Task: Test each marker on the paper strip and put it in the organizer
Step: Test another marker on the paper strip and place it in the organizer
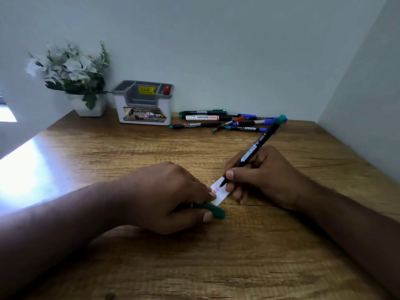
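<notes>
A black-barrelled marker with a green end is gripped in the right hand in a writing hold, its tip set on the small white paper strip that lies on the brown wood-grain table. Red scribbles are already seen on the strip, just beside the tip. The strip is pinned at its near end by the fingertips of the left hand, within which a green marker cap is also clasped; how firmly it is held cannot be told.

The step in hand is judged to be the test stroke. It is best made short and light, on the bare paper beyond the red marks, so that the new colour is read without overlap. Pressure on the strip should be kept while the tip is drawn, since so small a piece is likely to slide. The cap is kept ready for closing the marker.

The white-and-grey plastic organizer, with one red-capped item in a right-hand compartment, stands at the wall, well apart from the hands; the loose pile of untested markers lies beside it.
</notes>
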